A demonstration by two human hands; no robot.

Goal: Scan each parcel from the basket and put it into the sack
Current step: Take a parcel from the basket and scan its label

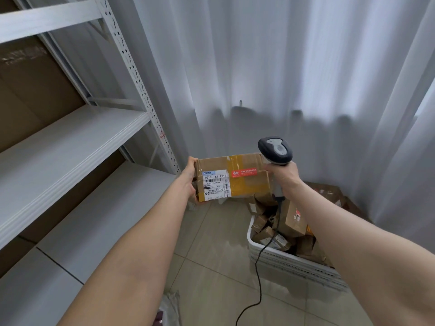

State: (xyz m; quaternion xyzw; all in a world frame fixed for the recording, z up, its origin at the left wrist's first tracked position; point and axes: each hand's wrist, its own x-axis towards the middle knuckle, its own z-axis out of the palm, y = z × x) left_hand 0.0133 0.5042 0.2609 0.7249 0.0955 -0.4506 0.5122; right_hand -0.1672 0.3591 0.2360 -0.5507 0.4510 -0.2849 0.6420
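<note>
Parcel (235,177) is gripped at its left end by the left hand (189,178) and held up left of the basket (294,262). Scanner (275,152) is clasped in the right hand (284,177). Risk: label (216,185) could be missed, as the scanner seems aimed off it. With a one-ended grip, the parcel could be tipped.

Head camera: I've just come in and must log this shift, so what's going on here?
A person holds a taped cardboard parcel by its left end in the left hand, label facing the camera. The right hand grips a corded scanner beside the parcel's right end. More parcels fill the white basket below.
</note>
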